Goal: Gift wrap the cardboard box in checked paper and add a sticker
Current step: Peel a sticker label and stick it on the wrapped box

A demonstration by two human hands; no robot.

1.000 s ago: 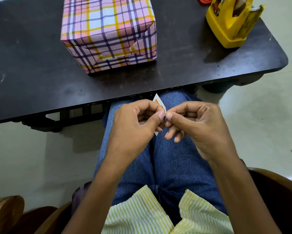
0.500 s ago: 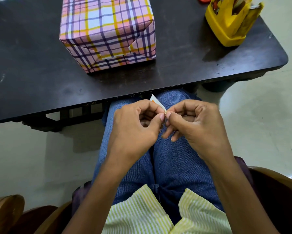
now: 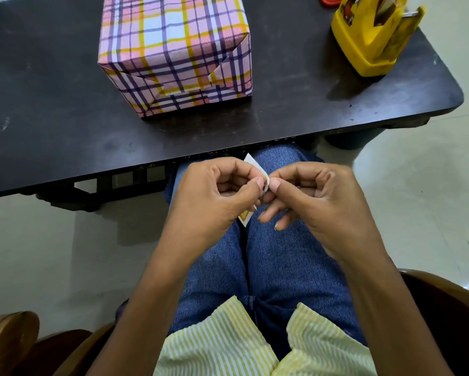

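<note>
Sticker (image 3: 253, 166), a small white slip with an orange-yellow print showing at its lower corner, sits at the middle of the frame, held over the person's lap just below the near edge of the tabletop (image 3: 51, 104). Both hands meet on it. The left hand (image 3: 214, 196) pinches it between thumb and curled fingers (image 3: 258, 183), and the right hand (image 3: 317, 196) pinches the same edge with thumb and forefinger, its lower fingers loosely spread beneath. The two thumb tips lie almost touching, with the slip's edge between them. Most of the sticker is hidden behind the left hand.

In the upper middle of the frame, the box (image 3: 173, 50) stands on the dark tabletop, fully covered in pink checked paper with purple and yellow lines, its folded end flaps facing the viewer. A yellow holder (image 3: 371, 36) stands at the upper right, well apart from the box. Blue jeans (image 3: 282, 253) and a yellow-striped shirt (image 3: 227, 343) fill the lower middle.
</note>
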